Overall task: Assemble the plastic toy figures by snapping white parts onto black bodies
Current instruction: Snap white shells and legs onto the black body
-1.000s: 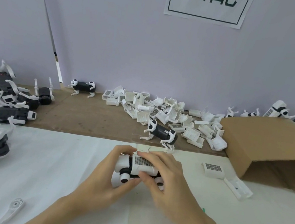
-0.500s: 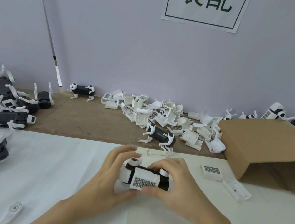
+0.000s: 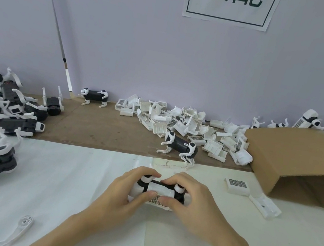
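Lower centre, both my hands, left point(image 3: 123, 193) and right point(image 3: 191, 200), grip the figure point(image 3: 159, 189) tight, now rolled grille-down, white shell point(image 3: 161, 191) nearly snapped home.

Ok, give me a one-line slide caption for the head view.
Both hands, left hand and right hand, grip a black toy figure over the white sheet, pressing on a white grilled part.
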`<state>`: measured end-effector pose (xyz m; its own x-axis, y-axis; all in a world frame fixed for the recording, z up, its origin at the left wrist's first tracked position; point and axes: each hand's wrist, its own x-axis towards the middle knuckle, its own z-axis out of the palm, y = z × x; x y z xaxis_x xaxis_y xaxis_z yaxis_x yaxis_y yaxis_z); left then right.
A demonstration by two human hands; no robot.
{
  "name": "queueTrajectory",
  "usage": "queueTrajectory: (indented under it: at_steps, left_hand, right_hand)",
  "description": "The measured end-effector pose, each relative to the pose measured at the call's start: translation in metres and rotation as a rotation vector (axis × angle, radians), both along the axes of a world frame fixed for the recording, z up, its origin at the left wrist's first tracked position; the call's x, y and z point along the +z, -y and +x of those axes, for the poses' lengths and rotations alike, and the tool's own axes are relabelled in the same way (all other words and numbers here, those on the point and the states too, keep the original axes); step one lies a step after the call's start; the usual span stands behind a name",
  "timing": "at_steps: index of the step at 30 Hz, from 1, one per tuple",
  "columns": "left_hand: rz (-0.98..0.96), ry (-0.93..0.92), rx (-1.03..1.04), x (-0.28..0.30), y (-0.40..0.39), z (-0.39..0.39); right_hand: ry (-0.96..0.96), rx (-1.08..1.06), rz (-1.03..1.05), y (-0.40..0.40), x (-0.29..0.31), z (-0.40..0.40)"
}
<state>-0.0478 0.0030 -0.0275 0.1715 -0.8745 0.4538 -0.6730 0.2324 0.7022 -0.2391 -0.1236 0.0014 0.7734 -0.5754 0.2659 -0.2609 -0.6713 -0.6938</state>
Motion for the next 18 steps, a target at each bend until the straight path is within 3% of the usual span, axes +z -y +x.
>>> queueTrajectory:
  at_steps: [5, 9, 14, 16, 18]
  left_hand:
    - [-0.042, 0.028, 0.058, 0.002, 0.0, -0.002]
    - [-0.168, 0.139, 0.056, 0.003, 0.0, 0.0]
    - [-0.231, 0.198, -0.008, 0.0, 0.001, -0.002]
    - [-0.242, 0.144, 0.038, 0.0, 0.001, -0.002]
    - [-0.241, 0.062, 0.099, 0.002, 0.001, 0.0]
  right_hand:
    - [0.064, -0.006, 0.104, -0.001, 0.003, -0.001]
    - [0.302, -0.061, 0.526, -0.007, 0.017, -0.001]
    - [0.116, -0.008, 0.729, -0.007, 0.019, -0.002]
    - [0.132, -0.039, 0.72, -0.008, 0.019, -0.001]
    - [0.146, -0.111, 0.423, -0.005, 0.014, -0.001]
